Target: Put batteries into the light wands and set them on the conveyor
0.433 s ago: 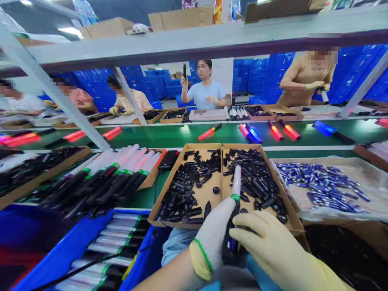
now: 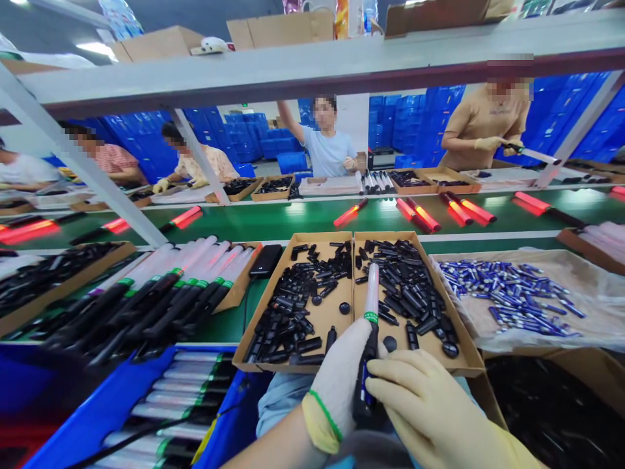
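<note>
Head camera: 1 view, from the person's head, facing forward and down;
Left hand [image 2: 339, 374] and right hand [image 2: 422, 394]: near, seen from above;
Green belt [image 2: 276, 223]: farther, crossing the view;
Blue-shirted co-worker [image 2: 327, 153]: opposite, beyond it

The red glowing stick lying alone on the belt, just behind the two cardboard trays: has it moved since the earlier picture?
Yes, the red glowing stick moved right: its dark end, earlier nearly above the cardboard divider, now lies past it.

2 gloved hands [image 2: 424, 391], 1 light stick [image 2: 372, 293] held, 2 cardboard trays [image 2: 346, 326] directly in front, 1 black box [image 2: 265, 262] beside, 5 co-workers [image 2: 326, 151] opposite.
</note>
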Action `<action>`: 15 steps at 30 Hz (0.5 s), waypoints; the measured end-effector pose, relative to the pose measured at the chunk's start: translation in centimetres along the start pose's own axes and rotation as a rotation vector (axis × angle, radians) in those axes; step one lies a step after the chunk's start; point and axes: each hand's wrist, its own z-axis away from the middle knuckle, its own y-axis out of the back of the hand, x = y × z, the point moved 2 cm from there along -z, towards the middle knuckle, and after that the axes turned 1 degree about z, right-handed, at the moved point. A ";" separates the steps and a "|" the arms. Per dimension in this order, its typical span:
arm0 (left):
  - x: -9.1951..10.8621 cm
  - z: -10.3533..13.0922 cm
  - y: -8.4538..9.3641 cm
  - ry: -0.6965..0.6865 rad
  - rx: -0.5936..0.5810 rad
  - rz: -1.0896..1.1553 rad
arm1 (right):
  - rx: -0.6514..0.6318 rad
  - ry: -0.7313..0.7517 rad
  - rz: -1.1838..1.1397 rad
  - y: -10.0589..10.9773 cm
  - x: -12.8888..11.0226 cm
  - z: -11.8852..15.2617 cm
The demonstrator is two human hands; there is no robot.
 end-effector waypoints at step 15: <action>1.1 1.2 -0.7 0.012 0.262 -0.227 | -0.489 -1.016 0.603 7.2 18.2 8.2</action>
